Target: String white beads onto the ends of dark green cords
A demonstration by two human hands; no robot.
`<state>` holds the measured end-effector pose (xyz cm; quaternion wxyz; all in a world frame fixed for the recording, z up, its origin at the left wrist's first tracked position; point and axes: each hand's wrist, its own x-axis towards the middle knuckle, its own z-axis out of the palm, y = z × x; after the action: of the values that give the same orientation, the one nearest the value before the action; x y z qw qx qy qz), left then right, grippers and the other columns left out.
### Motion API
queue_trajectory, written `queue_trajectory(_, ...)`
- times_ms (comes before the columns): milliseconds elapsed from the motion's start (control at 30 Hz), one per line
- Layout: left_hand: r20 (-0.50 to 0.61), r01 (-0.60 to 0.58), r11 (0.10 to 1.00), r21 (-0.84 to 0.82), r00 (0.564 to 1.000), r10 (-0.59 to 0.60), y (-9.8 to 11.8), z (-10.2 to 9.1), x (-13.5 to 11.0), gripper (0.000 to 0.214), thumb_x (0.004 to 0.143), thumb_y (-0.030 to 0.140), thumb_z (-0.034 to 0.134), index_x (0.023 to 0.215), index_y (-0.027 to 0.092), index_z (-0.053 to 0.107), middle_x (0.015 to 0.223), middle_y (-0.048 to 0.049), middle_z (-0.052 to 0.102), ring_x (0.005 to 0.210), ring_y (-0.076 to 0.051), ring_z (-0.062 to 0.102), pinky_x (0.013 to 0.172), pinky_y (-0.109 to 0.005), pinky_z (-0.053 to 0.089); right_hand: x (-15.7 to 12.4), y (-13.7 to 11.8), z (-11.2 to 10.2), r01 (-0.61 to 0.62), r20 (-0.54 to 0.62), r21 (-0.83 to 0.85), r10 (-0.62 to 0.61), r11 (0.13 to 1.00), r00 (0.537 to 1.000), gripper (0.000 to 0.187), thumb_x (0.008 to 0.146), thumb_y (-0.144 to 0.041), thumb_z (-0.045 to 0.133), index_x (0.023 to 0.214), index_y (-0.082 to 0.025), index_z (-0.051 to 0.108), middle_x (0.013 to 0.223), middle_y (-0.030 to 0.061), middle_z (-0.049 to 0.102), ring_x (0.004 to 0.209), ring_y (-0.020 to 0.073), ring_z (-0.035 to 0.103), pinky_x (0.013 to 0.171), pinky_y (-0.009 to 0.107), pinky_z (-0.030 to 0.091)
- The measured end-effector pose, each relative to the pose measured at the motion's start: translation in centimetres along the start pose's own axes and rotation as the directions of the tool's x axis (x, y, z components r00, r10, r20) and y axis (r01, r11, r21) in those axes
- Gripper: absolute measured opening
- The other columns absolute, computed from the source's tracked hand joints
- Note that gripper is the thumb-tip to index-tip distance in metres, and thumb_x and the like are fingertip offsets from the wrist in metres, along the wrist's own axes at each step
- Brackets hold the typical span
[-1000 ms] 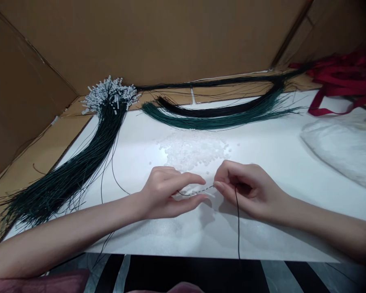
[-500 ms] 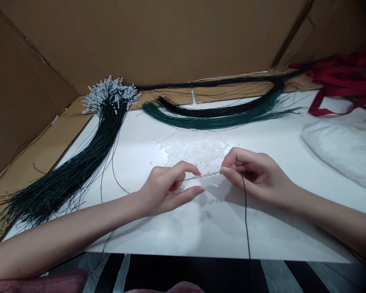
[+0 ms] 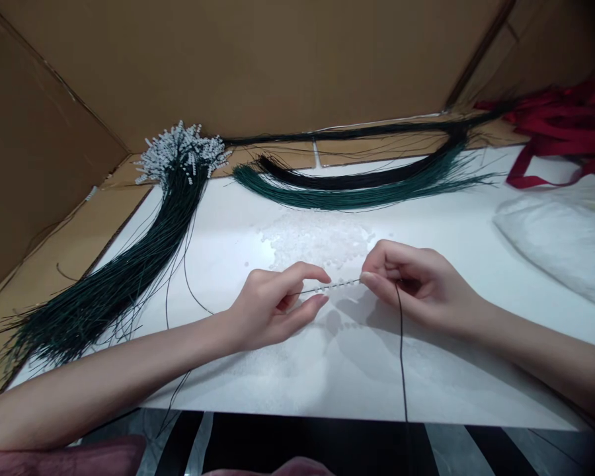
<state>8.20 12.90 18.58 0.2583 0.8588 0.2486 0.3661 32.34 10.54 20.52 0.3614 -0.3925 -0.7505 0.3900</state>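
A thin dark cord [image 3: 402,357] strung with several small white beads [image 3: 340,284] is stretched between my two hands, over the white board [image 3: 466,244]. My right hand [image 3: 409,281] pinches it between thumb and index finger, and a loose length hangs down past the board's front edge. The other end runs into my left hand [image 3: 272,307], whose curled back fingers hold it. The left thumb and index finger stand apart, either side of the nearest beads. Behind the hands lies a spread of loose white beads [image 3: 317,241].
A thick bundle of dark green cords [image 3: 129,274] with white beaded tips [image 3: 183,155] lies on the left. Loose green and black strands [image 3: 357,195] curve along the back. Red ribbon [image 3: 565,142] and a clear plastic bag [image 3: 560,231] are at the right. Cardboard walls [image 3: 277,66] enclose the board.
The left index finger and thumb have shifted slightly around the beads, the thumb a little back to the left. Both hands keep their hold on the cord.
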Motion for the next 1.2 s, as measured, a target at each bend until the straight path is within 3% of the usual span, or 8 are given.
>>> queue_trajectory(300, -0.014, -0.031, 0.999, 0.021, 0.999, 0.032, 0.39, 0.08, 0.39, 0.019, 0.087, 0.02, 0.066, 0.105, 0.015, 0.071, 0.052, 0.0106, 0.029, 0.043, -0.005, 0.025, 0.043, -0.016, 0.027, 0.04, 0.14, -0.01, -0.002, 0.015, 0.028, 0.002, 1.0, 1.0, 0.017, 0.097, -0.024, 0.054, 0.081, -0.019, 0.051, 0.059, -0.0052, 0.042, 0.049, 0.0077, 0.036, 0.043, 0.021, 0.027)
queue_trajectory(500, -0.073, -0.054, 0.999, -0.005, 0.996, 0.054, 0.34, 0.19, 0.31, 0.022, 0.086, 0.02, 0.069, 0.106, 0.014, 0.065, 0.053, 0.0121, 0.022, 0.043, -0.005, 0.021, 0.041, -0.017, 0.025, 0.08, 0.04, 0.04, 0.008, 0.003, 0.008, -0.008, 1.0, 1.0, 0.016, 0.095, -0.022, 0.055, 0.08, -0.019, 0.052, 0.059, -0.0053, 0.042, 0.049, 0.0075, 0.036, 0.043, 0.022, 0.027)
queue_trajectory(700, -0.082, -0.134, 0.99, 0.03, 0.987, 0.136, 0.41, 0.07, 0.32, 0.014, 0.085, 0.017, 0.07, 0.099, 0.017, 0.069, 0.051, 0.0108, 0.03, 0.043, -0.005, 0.026, 0.044, -0.016, 0.03, 0.06, -0.06, -0.01, 0.0, 0.004, 0.018, 0.0, 1.0, 1.0, 0.016, 0.095, -0.023, 0.056, 0.081, -0.019, 0.052, 0.061, -0.0041, 0.044, 0.05, 0.0081, 0.038, 0.043, 0.022, 0.029)
queue_trajectory(1200, -0.158, -0.112, 0.988, 0.103, 0.979, 0.127, 0.43, 0.49, 0.61, 0.011, 0.084, 0.021, 0.073, 0.089, 0.012, 0.072, 0.05, 0.0081, 0.044, 0.043, -0.003, 0.027, 0.042, -0.015, 0.028, -0.05, 0.08, 0.05, 0.011, 0.009, 0.01, -0.011, 1.0, 1.0, 0.017, 0.096, -0.022, 0.053, 0.08, -0.019, 0.051, 0.06, -0.0045, 0.043, 0.05, 0.008, 0.037, 0.043, 0.022, 0.029)
